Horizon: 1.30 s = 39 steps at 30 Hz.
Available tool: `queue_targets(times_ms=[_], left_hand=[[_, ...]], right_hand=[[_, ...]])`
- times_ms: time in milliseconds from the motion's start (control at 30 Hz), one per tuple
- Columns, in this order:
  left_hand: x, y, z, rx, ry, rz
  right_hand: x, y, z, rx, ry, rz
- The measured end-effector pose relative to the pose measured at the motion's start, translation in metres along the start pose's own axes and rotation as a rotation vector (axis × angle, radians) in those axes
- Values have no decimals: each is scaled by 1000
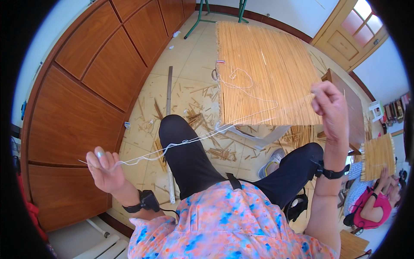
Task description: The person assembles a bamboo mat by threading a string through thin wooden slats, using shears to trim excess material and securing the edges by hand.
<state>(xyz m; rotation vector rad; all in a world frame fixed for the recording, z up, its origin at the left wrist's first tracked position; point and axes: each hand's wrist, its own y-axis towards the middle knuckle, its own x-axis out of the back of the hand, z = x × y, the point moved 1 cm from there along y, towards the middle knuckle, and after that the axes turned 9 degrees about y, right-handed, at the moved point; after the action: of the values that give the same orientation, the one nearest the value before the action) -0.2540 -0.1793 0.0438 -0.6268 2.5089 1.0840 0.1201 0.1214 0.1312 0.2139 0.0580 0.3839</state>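
Observation:
My left hand [105,170] is raised at the left, its fingers curled on a white thread [157,153]. A thin, pointed sliver like a needle sticks out past those fingers; something pale and shiny shows on one fingertip. From there the doubled thread runs slackly over my left knee to the mat of straw-coloured stalks [267,77]. My right hand [330,103], slightly blurred, pinches a faint stretch of the thread above the mat's right side. More thread lies looped on the mat's left part, near small scissors-like handles [214,74] at its edge.
Cut stalk pieces [222,153] litter the tiled floor. A long metal strip [169,90] lies left of the mat. Wooden cabinets [82,142] line the left side. At the right are a brown table [351,114] and another person [377,207] with a smaller stalk mat [378,157].

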Motion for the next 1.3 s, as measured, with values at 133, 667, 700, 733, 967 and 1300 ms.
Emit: queue_targets(times_ms=[133, 667, 700, 733, 967, 1300], left_hand=[[38, -28, -7, 167, 47, 26], [120, -102, 65, 1076, 506, -605], [124, -107, 68, 1079, 502, -597], [123, -107, 74, 1149, 574, -558], [97, -62, 91, 816, 1672, -131], [-112, 134, 191, 263, 1311, 624]], right_hand=[[-38, 9, -25, -82, -147, 211], [0, -6, 0, 5, 720, 260], [8, -7, 4, 46, 783, 317], [12, -8, 10, 101, 842, 369], [-17, -51, -14, 4, 557, 436], [-41, -79, -35, -312, 295, 374]])
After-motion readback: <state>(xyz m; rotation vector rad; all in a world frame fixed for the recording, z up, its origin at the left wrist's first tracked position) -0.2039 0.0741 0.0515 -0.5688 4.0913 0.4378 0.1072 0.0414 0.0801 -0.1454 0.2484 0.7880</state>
